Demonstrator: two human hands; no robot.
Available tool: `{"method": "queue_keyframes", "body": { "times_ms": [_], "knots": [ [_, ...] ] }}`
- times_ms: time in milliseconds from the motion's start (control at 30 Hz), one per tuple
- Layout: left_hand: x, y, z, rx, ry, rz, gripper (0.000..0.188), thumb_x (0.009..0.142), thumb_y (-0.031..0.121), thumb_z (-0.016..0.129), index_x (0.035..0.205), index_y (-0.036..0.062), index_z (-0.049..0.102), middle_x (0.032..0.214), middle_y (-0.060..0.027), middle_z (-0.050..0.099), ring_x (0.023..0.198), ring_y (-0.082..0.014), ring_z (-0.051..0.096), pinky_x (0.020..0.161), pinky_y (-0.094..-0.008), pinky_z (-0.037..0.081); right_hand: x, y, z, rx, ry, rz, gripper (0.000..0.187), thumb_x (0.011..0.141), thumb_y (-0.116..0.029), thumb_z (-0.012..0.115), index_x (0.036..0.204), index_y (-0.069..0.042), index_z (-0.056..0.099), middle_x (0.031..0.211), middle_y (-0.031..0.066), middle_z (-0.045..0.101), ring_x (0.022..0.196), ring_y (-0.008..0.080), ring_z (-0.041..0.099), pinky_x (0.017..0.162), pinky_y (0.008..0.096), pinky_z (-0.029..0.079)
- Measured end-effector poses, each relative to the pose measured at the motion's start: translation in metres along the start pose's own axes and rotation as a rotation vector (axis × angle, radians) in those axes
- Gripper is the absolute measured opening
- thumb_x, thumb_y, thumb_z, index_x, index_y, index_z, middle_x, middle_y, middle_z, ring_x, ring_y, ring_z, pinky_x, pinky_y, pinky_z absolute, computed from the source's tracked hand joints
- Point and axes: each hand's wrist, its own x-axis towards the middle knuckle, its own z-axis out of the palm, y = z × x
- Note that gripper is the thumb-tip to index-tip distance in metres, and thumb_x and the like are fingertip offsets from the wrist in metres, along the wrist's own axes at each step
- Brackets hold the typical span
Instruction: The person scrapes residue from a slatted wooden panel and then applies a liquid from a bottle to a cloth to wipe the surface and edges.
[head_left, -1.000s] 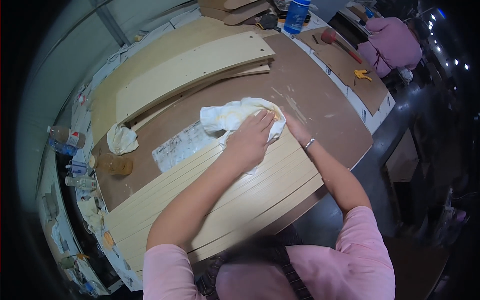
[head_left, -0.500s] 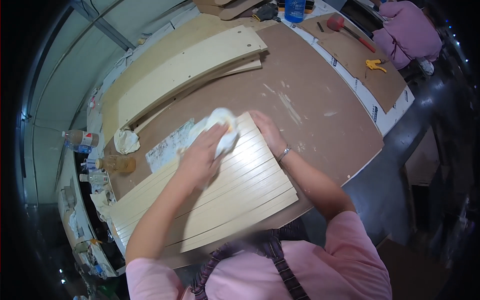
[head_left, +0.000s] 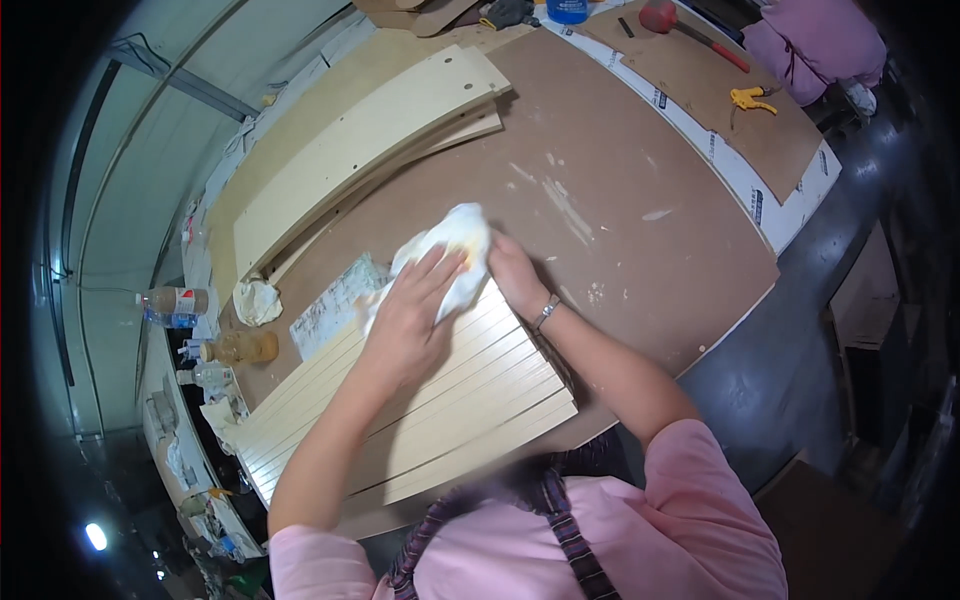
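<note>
A row of pale wooden strips (head_left: 470, 390) lies side by side at the near edge of the bench. My left hand (head_left: 412, 305) presses a crumpled white cloth (head_left: 462, 232) with a yellowish stain onto the far strips, its fingers laid over the fabric and slightly curled. At the right end of the strips, my right hand (head_left: 515, 275) grips their far corner; the cloth and the wood partly hide its fingertips. A flat grey-white, dark-flecked piece (head_left: 340, 302) sits just beyond the strips, left of the cloth.
Long pale boards (head_left: 370, 140) are stacked at the back left. A bottle of amber liquid (head_left: 242, 347) and a balled cloth (head_left: 257, 301) sit at the left. A red-headed mallet (head_left: 695, 35) and a yellow air gun (head_left: 752, 100) lie far right; another person in pink (head_left: 815, 50) is beyond.
The cloth has slid slightly right under my left hand, nearer the strips' far right corner, and spread out more. My right hand stays at that corner. The whole view has shifted a little.
</note>
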Motion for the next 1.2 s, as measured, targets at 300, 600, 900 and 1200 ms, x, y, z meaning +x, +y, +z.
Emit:
{"method": "queue_keyframes", "body": {
  "times_ms": [300, 600, 900, 1200],
  "knots": [
    [-0.021, 0.000, 0.002, 0.036, 0.148, -0.095, 0.045, 0.087, 0.004, 0.066, 0.131, -0.0014, 0.058, 0.139, -0.0172, 0.057, 0.130, -0.0409, 0.052, 0.109, -0.0478, 0.042, -0.002, -0.005, -0.001, -0.027, 0.010, 0.031, 0.030, 0.108, -0.019, 0.042, 0.118, 0.002, 0.061, 0.104, 0.0034, 0.067, 0.096, 0.0085, 0.059, 0.088, 0.0257, 0.048],
    [-0.083, -0.033, -0.016, -0.042, 0.155, -0.293, 0.043, 0.087, 0.001, 0.066, 0.130, 0.0005, 0.061, 0.135, -0.0183, 0.060, 0.127, -0.0371, 0.055, 0.111, -0.0463, 0.040, -0.004, -0.011, -0.005, -0.088, 0.035, 0.051, 0.031, 0.106, -0.019, 0.042, 0.117, 0.002, 0.062, 0.104, 0.0044, 0.067, 0.095, 0.0091, 0.059, 0.087, 0.0259, 0.048],
    [0.006, 0.003, 0.022, -0.009, 0.186, -0.070, 0.052, 0.090, 0.007, 0.065, 0.139, 0.0033, 0.052, 0.143, -0.0174, 0.053, 0.136, -0.0348, 0.047, 0.117, -0.0474, 0.033, -0.001, -0.005, -0.002, -0.063, 0.033, 0.042, 0.032, 0.102, -0.018, 0.045, 0.118, 0.002, 0.063, 0.111, 0.0054, 0.068, 0.100, 0.0118, 0.062, 0.088, 0.0273, 0.050],
    [-0.254, -0.081, -0.048, 0.097, 0.365, -0.735, 0.049, 0.091, 0.001, 0.060, 0.139, 0.0023, 0.052, 0.141, -0.0180, 0.055, 0.138, -0.0342, 0.046, 0.117, -0.0412, 0.033, -0.006, -0.032, 0.010, -0.211, -0.050, 0.130, 0.027, 0.107, -0.023, 0.045, 0.121, -0.004, 0.058, 0.112, 0.0019, 0.061, 0.105, 0.0092, 0.057, 0.093, 0.0245, 0.046]
  ]
}}
